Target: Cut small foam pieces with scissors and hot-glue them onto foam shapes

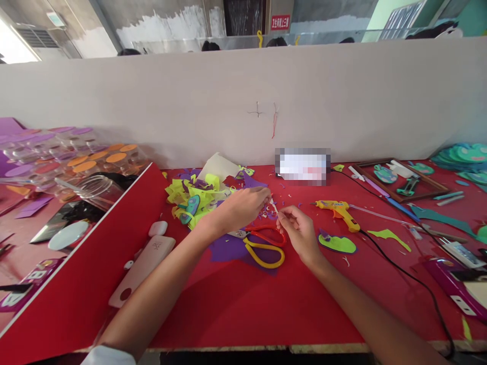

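White strip (274,206), above middle of bench (266,309), between our hands. Right hand (299,229) pinches lower end; left hand (247,204) at upper end, grip hidden, cannot tell. We judge strip light, easily bent: hold by ends. Wooden tray (430,197), toward right rear corner, holds teal cutouts (385,174).
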Available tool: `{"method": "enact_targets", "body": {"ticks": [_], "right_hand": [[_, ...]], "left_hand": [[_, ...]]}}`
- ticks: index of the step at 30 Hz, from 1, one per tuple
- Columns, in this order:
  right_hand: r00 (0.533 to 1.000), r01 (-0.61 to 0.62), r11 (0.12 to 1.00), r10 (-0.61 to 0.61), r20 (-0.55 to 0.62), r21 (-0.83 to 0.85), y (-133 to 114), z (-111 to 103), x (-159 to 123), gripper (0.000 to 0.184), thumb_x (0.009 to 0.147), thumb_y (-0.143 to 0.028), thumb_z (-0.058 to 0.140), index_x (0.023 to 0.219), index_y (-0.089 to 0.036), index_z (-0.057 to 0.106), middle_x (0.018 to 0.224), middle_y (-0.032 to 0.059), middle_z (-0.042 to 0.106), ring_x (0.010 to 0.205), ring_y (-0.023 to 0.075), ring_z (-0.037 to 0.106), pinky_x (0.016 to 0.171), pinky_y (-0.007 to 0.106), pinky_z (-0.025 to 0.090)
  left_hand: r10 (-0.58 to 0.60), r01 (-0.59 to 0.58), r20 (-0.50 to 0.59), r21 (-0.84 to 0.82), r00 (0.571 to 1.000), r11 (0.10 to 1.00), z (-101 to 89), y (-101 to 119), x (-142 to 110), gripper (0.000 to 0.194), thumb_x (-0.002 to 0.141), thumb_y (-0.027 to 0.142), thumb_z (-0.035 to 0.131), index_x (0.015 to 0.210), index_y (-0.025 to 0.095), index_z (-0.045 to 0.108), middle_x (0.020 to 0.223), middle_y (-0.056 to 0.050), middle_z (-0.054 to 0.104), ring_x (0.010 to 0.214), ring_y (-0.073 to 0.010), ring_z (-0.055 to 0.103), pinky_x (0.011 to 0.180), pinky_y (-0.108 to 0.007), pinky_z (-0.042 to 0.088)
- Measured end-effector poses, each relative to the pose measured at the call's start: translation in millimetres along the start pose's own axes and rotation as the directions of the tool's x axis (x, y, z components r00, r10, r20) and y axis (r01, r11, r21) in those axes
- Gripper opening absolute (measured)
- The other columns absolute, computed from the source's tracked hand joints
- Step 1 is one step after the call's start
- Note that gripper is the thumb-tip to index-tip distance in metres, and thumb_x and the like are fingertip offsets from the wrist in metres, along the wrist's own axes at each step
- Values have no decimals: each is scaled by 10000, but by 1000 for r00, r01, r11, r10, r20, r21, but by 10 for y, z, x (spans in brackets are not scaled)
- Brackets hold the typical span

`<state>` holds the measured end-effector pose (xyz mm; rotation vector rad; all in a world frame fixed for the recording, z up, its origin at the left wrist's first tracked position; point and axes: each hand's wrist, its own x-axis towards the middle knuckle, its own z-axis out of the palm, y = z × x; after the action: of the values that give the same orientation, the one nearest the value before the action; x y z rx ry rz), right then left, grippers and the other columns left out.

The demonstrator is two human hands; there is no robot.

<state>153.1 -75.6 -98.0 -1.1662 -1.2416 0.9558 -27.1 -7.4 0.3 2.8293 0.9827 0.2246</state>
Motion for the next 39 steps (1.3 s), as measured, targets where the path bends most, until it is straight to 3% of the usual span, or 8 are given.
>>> {"method": "enact_targets", "body": {"ticks": [4,10,15,20,27,31,35,39], "right_hand": [[1000,-10,1000,10,-9,15,0,-2,2,302,914,-513,653,878,-217,608,714,0,625,631,151,600,596,276,497],[1000,-8,1000,8,-9,23,-5,4,-2,309,916,-526,656,889,-222,610,719,0,627,623,152,601,593,282,505],[1000,17,998,-17,-5,64,-20,4,3,282,918,-493,677,875,-222,614,719,-7,641,584,137,609,597,286,526],[1000,22,997,-23,5,71,4,3,12,250,919,-465,680,879,-224,624,749,4,673,590,144,637,616,299,552],[1000,25,996,-26,2,87,14,14,11,246,917,-458,688,886,-222,627,753,12,677,601,150,634,611,302,557],[1000,31,997,-31,-4,74,9,15,10,252,913,-466,690,884,-223,630,748,10,676,594,148,629,612,303,559],[1000,27,999,-27,1,44,2,-11,39,302,899,-517,687,871,-222,626,737,14,669,584,152,630,589,301,561],[995,5,997,3,100,-75,-32,-107,81,342,899,-554,657,869,-215,621,722,29,665,604,180,641,546,298,544]], "left_hand": [[-76,75,-47,-24,996,997,-34,4,12,211,1037,202,367,913,173,535,789,-61,642,617,-170,542,572,-306,267],[-89,80,-104,-89,991,993,-42,50,13,274,1051,259,355,824,191,491,684,-19,560,554,-139,433,567,-302,208],[-6,-5,-87,-119,996,993,20,1,11,267,1059,285,342,887,189,522,808,-36,606,603,-138,452,581,-302,252],[25,-30,-39,-151,999,988,90,-51,2,148,1009,202,397,988,199,544,935,-41,657,684,-149,525,605,-293,294],[35,-49,-62,-236,997,970,80,-40,28,80,949,158,454,993,209,497,883,-12,630,682,-136,514,613,-280,314],[-44,21,-108,-206,993,978,21,-106,19,83,919,144,472,972,207,467,826,-9,592,645,-140,473,593,-284,280],[-142,92,-194,-247,971,965,-68,-247,-17,136,889,97,459,932,217,412,845,-12,571,681,-145,463,646,-283,327],[-218,144,-227,-303,949,942,-139,-357,-57,151,883,86,449,905,224,392,814,-4,562,655,-144,454,624,-283,328]]}}
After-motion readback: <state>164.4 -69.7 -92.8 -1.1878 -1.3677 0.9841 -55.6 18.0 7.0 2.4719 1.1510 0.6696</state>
